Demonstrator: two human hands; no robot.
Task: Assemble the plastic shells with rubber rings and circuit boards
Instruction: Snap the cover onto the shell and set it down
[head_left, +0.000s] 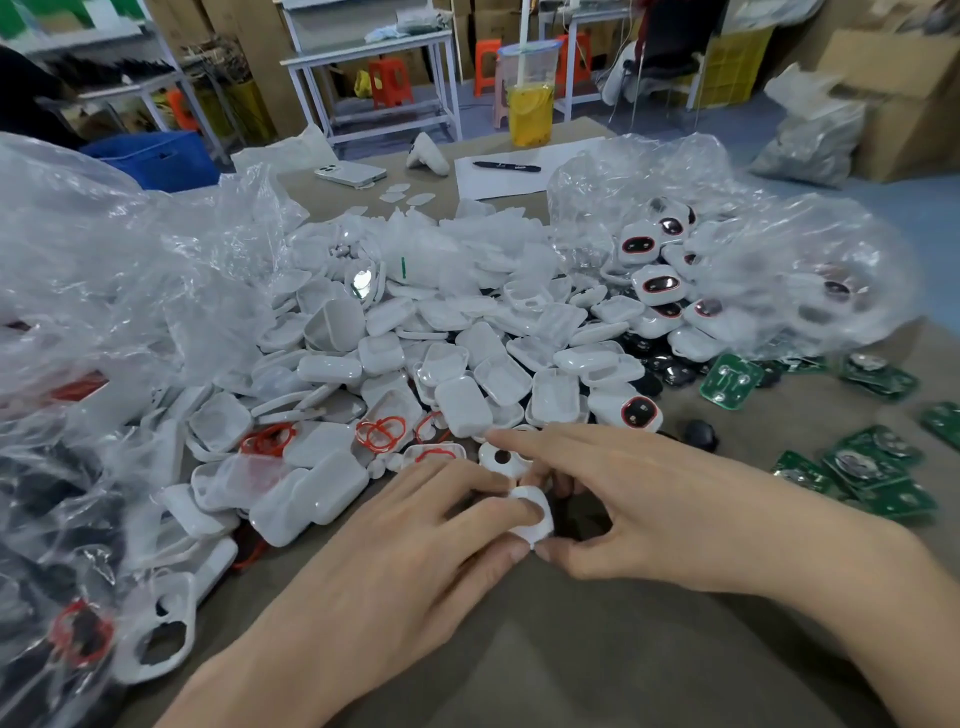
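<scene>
Palms down, left hand (415, 545) and right hand (639, 499) pinching white shell (532, 515), right forefinger straight.

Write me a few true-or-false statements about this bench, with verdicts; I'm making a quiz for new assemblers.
1. The left hand and right hand both hold one white shell. True.
2. The green boards lie to the left of the hands. False: they lie to the right.
3. Red rings lie at the near edge of the white pile. True.
4. The pen rests on the phone. False: it rests on the paper, and the phone lies apart to the left.
</scene>
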